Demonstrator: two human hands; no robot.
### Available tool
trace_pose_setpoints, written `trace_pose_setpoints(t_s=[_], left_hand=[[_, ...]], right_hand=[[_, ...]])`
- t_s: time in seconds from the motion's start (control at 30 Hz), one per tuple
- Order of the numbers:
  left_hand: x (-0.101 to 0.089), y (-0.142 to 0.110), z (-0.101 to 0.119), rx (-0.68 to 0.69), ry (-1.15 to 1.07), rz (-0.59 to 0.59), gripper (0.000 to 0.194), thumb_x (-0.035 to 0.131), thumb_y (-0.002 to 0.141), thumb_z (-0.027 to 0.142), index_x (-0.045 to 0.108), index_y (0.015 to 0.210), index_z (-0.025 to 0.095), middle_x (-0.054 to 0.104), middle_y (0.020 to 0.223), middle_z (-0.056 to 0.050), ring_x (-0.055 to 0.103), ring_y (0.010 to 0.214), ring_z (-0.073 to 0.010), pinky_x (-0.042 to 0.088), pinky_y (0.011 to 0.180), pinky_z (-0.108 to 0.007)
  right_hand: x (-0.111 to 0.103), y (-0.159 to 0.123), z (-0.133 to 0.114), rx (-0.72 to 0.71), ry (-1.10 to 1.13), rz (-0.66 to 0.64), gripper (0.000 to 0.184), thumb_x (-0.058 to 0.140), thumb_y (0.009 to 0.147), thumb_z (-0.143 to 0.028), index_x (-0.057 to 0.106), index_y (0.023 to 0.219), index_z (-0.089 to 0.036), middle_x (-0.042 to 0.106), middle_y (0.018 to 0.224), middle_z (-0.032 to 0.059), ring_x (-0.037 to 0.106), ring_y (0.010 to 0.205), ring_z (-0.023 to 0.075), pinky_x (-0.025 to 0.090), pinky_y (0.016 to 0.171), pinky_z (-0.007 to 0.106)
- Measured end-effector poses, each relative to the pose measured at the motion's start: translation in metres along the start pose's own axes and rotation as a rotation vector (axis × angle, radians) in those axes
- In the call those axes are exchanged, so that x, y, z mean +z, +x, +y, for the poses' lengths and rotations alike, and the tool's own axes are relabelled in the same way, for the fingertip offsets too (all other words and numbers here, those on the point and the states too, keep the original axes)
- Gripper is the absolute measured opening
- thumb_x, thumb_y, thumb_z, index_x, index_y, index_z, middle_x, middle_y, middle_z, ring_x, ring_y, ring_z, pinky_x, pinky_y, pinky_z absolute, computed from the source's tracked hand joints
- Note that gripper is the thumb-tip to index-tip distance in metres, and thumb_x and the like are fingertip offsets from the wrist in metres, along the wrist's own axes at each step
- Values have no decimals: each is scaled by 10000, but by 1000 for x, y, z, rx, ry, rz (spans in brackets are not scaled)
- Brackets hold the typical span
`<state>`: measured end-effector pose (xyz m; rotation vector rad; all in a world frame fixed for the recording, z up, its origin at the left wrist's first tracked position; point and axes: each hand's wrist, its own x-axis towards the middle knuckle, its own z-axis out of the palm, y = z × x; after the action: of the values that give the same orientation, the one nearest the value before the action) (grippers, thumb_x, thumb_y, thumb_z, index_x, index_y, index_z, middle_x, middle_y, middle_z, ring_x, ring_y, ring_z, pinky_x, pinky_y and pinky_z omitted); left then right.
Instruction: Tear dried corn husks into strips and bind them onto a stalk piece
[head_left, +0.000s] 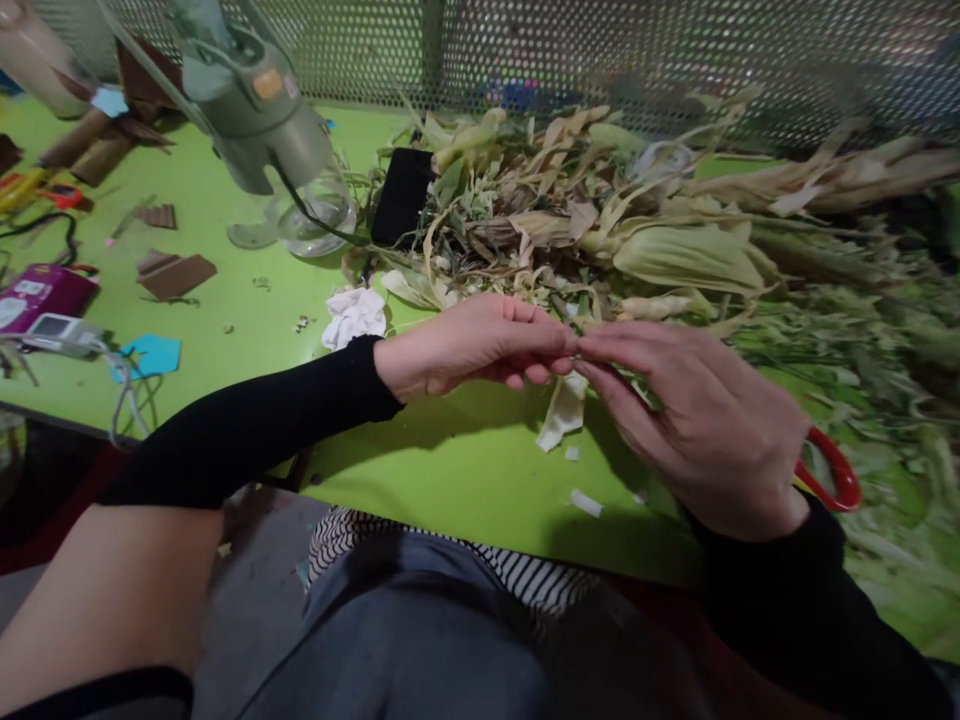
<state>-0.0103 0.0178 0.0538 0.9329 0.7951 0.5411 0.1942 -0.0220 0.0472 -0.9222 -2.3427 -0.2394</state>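
Note:
My left hand point(487, 345) reaches in from the left, its fingers curled and its thumb pressed against the fingers. Fingertip to fingertip with it, my right hand point(697, 400) is closed in a pinch. Whatever lies between the fingertips is too small and hidden to name. Just below them is a pale husk-like strip point(562, 412); whether it is held or lies on the table I cannot tell. Small white scraps point(586, 503) rest on the green table point(465, 470). Beside my right wrist shows a red scissor-like handle point(844, 475), partly covered by the hand.
Dried corn husks point(690, 255) and leaves are heaped at the back and right. A black phone point(401, 195), a crumpled tissue point(354, 317), a grey-green device point(255, 110) and a purple box point(49, 298) stand or lie further left. Perforated metal point(600, 50) closes off the back.

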Motion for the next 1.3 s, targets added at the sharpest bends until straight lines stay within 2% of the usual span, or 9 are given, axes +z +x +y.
trace_pose_setpoints(t_s=[0.17, 0.23, 0.37, 0.5, 0.6, 0.8, 0.93, 1.13, 1.3], left_hand=[[-4, 1, 3, -91, -21, -45, 152, 619, 927, 119, 670, 786, 99, 695, 720, -3, 543, 531, -5, 421, 517, -133], [-5, -1, 3, -111, 3, -59, 173, 604, 930, 114, 663, 768, 97, 687, 694, -3, 549, 526, -10, 421, 512, -136], [-4, -10, -7, -13, 105, -20, 141, 618, 905, 81, 629, 767, 104, 656, 649, 23, 573, 540, -21, 429, 527, -140], [-2, -17, -26, 108, 131, 83, 112, 650, 902, 126, 593, 806, 116, 644, 651, 39, 561, 534, -25, 459, 565, -162], [-2, -18, -35, 143, 102, 124, 137, 688, 891, 183, 587, 823, 120, 634, 654, 40, 557, 542, -34, 454, 565, -174], [-2, -14, -42, 126, 52, 103, 258, 736, 874, 327, 578, 845, 126, 659, 689, 9, 591, 589, -60, 489, 599, -206], [-5, -14, -36, 151, 144, 98, 264, 723, 884, 351, 587, 889, 125, 671, 761, -2, 607, 612, -59, 504, 605, -200], [-26, 4, -12, 193, 285, 378, 186, 526, 1004, 269, 537, 1145, 149, 712, 860, -44, 664, 627, -95, 527, 621, -221], [-33, 33, -7, 92, 181, 353, 377, 533, 998, 444, 533, 1262, 175, 701, 747, -50, 696, 601, -172, 542, 601, -268]], right_hand=[[0, -1, -1, -112, -70, 27, 293, 691, 918, -155, 649, 1192, -250, 794, 1050, 73, 760, 942, 248, 604, 823, 370], [0, 0, -2, -97, -32, 11, 252, 691, 920, -173, 673, 1158, -256, 795, 1064, 70, 759, 954, 252, 600, 831, 378], [1, 2, -6, 90, 204, -86, 93, 647, 953, -220, 699, 1028, -238, 796, 1038, 53, 758, 918, 228, 595, 792, 361], [6, 2, -9, 285, 347, -184, 90, 618, 959, -262, 702, 975, -235, 772, 885, 25, 732, 756, 194, 569, 663, 318], [11, 0, -10, 309, 337, -201, 78, 630, 948, -280, 703, 965, -261, 768, 879, 20, 732, 771, 203, 565, 660, 319], [16, -1, -13, 256, 262, -168, 56, 628, 932, -222, 682, 935, -232, 766, 879, 35, 732, 788, 205, 570, 682, 319], [14, 1, -11, 386, 334, -165, 55, 657, 873, -188, 681, 895, -233, 743, 814, 13, 698, 705, 175, 540, 599, 286], [14, 3, 6, 672, 608, -16, 68, 704, 869, -298, 655, 875, -250, 711, 811, -6, 670, 703, 156, 550, 621, 293], [27, 1, 25, 644, 652, 66, 88, 726, 844, -261, 651, 880, -232, 694, 816, -4, 645, 696, 143, 556, 621, 282]])
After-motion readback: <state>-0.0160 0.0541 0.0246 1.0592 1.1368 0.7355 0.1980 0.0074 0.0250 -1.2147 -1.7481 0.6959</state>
